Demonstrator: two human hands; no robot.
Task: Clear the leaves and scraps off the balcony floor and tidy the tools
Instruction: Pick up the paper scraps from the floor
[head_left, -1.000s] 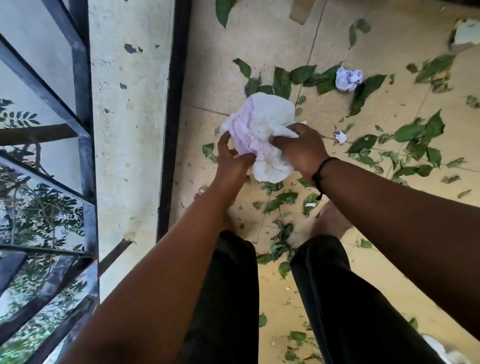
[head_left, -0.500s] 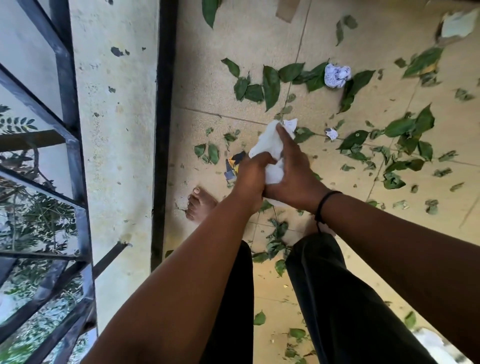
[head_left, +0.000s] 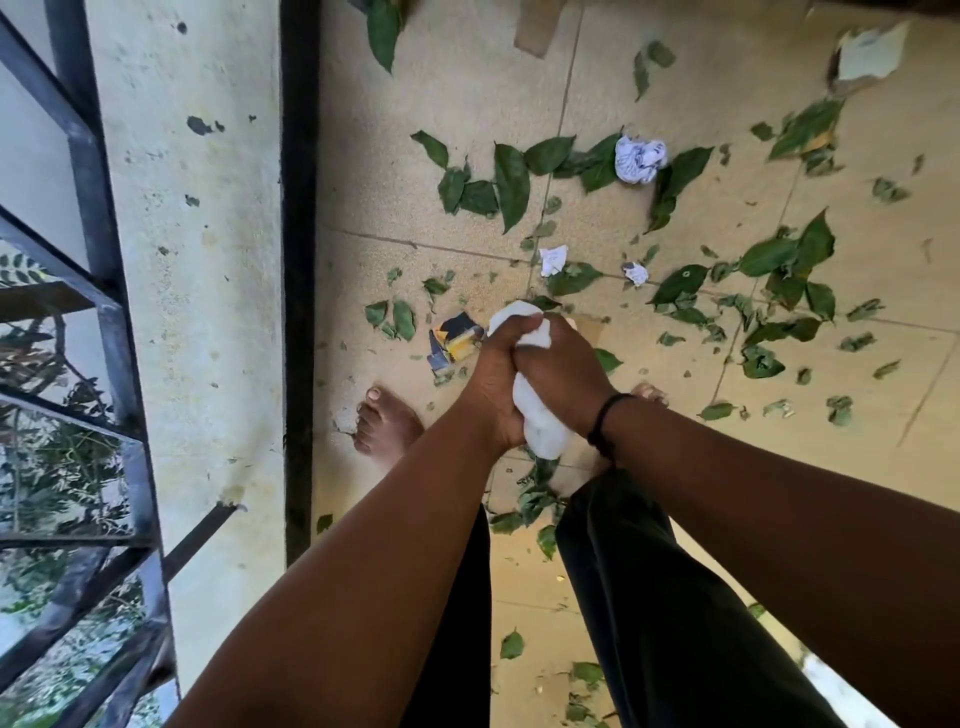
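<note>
- Both hands were clamped together on one white paper wad (head_left: 537, 421): the left hand (head_left: 496, 382) curled over its upper part, the right hand (head_left: 563, 374) wrapped round from the other side, each grip pressed tight on the paper.
- The wad was held in the air above the balcony floor (head_left: 395, 208), in front of the person's legs; white showed above the knuckles and bulged out below the palms.
- To do this step well, I judged the squeeze should go on until no loose tail hangs below the palms, so the ball could be carried in one hand and leave the other free for gathering.
- Just left of the hands lay one yellow-and-black card scrap (head_left: 454, 340) on the floor.
- Farther out: one crumpled printed paper ball (head_left: 640, 158) among the leaves, and two small white paper bits (head_left: 553, 259), (head_left: 636, 273).
- One torn white sheet (head_left: 870, 52) lay at the far right corner.
- Green leaves (head_left: 511, 179) were scattered across the tiles, too many and too broken to count exactly; well over twenty.
- Two bare feet (head_left: 387, 421) stood on the floor; one metal railing (head_left: 104, 322) ran along the left.
- No tools were in view.
</note>
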